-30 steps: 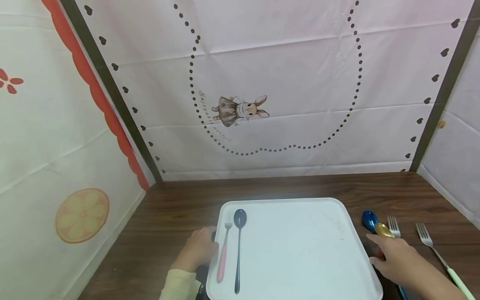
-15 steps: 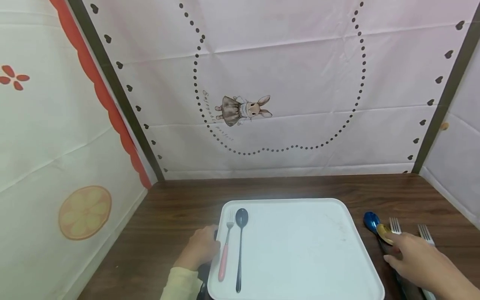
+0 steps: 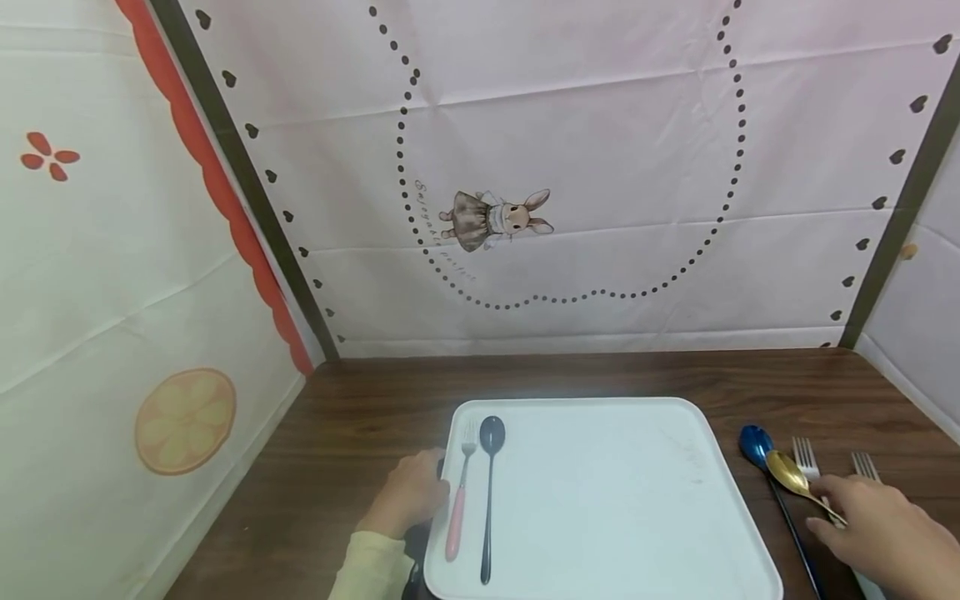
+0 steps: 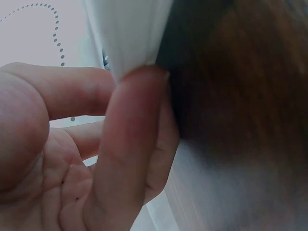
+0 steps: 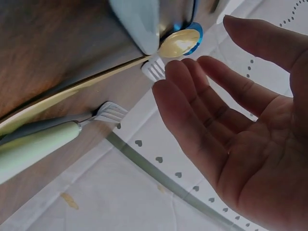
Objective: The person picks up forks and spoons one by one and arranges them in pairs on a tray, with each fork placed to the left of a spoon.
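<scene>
1. Gold spoon (image 3: 787, 473) lies right of the white tray (image 3: 600, 500), overlapping the blue spoon (image 3: 756, 440); a hurried pickup could drag both.
2. Right hand (image 3: 877, 521), fingers apart, could snag the neighboring fork (image 3: 806, 457), also right of the tray.
3. Left hand (image 3: 408, 493), fingers clamped on the tray's left rim, might tilt it, sliding the pink-handled fork (image 3: 456, 525).

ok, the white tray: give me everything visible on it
The white tray is a shallow rectangle with rounded corners and a low raised rim, smooth and plastic-looking, with faint marks toward its far right. It lies on the dark wood-look table; whether it sits fully flat I can't tell. A pink-handled fork and a dark spoon lie side by side along its left. The left hand pinches its left edge. Its near edge runs to the bottom of the head view.
</scene>
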Action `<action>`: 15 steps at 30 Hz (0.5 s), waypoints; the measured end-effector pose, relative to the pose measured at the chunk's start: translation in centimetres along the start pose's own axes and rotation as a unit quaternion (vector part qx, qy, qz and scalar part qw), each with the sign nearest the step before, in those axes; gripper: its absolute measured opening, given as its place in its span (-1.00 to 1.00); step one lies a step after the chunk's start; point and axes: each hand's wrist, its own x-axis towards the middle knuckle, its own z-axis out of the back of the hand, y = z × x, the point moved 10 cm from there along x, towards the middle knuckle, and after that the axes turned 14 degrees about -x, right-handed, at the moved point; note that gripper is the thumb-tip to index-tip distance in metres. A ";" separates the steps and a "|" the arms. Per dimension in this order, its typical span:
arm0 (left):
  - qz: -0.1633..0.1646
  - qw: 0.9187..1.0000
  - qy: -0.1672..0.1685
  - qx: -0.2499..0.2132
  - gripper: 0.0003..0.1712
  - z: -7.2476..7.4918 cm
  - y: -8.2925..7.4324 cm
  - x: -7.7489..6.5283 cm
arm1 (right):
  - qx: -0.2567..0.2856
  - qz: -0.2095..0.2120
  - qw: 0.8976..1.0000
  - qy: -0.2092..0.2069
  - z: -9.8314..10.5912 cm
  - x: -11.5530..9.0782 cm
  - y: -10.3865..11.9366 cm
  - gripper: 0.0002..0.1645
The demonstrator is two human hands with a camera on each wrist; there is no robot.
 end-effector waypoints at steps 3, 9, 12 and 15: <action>0.002 1.000 0.004 -0.006 -0.47 -0.1 0.0 0.1 | -0.011 -0.009 1.000 0.019 -0.9 0.1 -0.6 -0.34; 0.000 1.000 0.007 -0.012 -0.47 -0.3 0.1 0.1 | -0.018 -0.009 0.999 0.037 -2.2 0.1 -1.3 -0.20; -0.002 1.000 0.006 -0.013 -0.48 -0.2 0.1 0.0 | -0.021 -0.025 0.998 0.051 -2.7 0.1 -1.4 -0.19; -0.004 1.000 0.004 -0.010 -0.49 -0.1 0.1 0.0 | -0.029 -0.040 0.997 0.063 -2.9 0.0 -1.5 -0.22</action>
